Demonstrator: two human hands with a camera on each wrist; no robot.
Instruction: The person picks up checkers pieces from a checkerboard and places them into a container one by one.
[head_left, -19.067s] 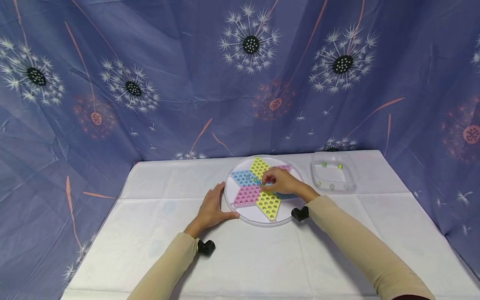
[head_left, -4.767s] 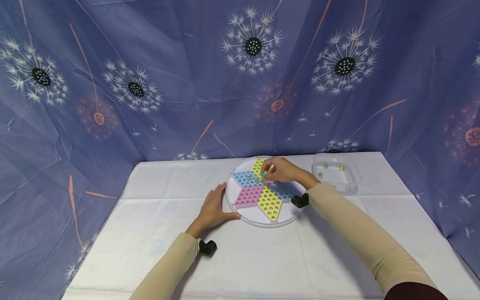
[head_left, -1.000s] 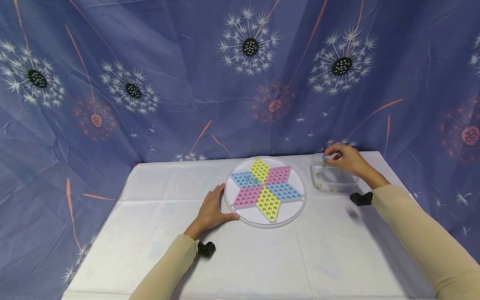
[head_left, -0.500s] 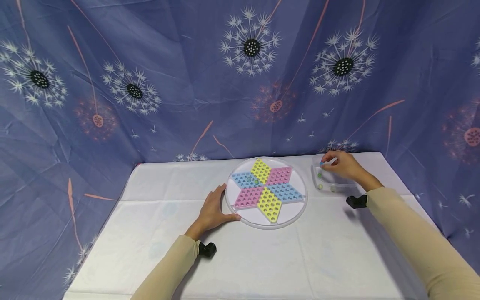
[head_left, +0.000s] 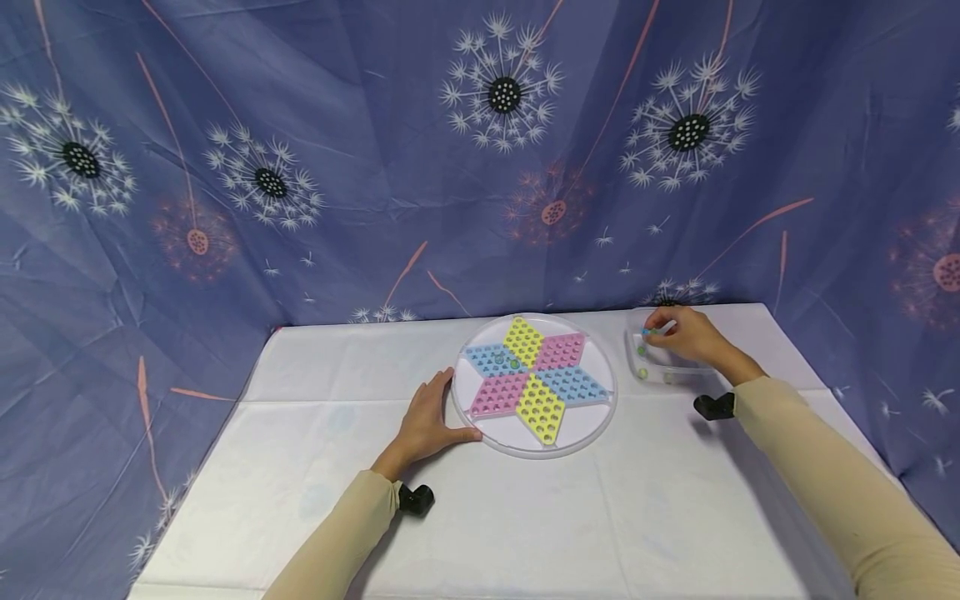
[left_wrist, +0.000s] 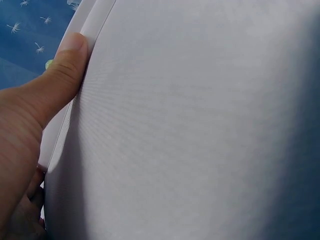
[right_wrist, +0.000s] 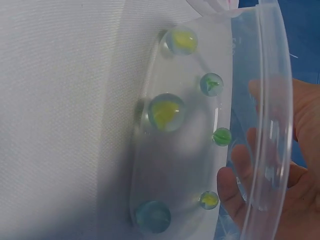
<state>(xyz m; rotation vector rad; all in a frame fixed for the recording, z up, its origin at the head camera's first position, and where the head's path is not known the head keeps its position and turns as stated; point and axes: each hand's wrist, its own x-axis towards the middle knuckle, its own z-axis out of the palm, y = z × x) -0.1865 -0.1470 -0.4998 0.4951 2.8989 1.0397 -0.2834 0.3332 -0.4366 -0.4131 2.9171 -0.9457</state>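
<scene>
My left hand [head_left: 423,423] lies spread along the left rim of a round white Chinese checkers board [head_left: 502,430], thumb and fingers touching its edge. A clear marble [head_left: 499,359] and a green marble [head_left: 514,364] sit in its left blue point. In the left wrist view the thumb [left_wrist: 65,65] presses on the rim. My right hand [head_left: 688,332] reaches into a clear plastic box [right_wrist: 267,150], pinching a small blue marble [head_left: 645,331] at the fingertips. Through the box wall the right wrist view shows yellow-cored marbles [right_wrist: 166,112], green ones [right_wrist: 222,136] and a teal one [right_wrist: 153,217].
Both board and box stand on a white cloth [head_left: 525,525] near the table's back edge, the box to the board's right. Directly behind hangs a blue curtain [head_left: 390,167] with a dandelion print. A black band [head_left: 716,406] circles each wrist.
Earlier my right hand was over the board's middle; it then moved right to the box with the blue marble and has lowered into it. My left hand has stayed on the rim.
</scene>
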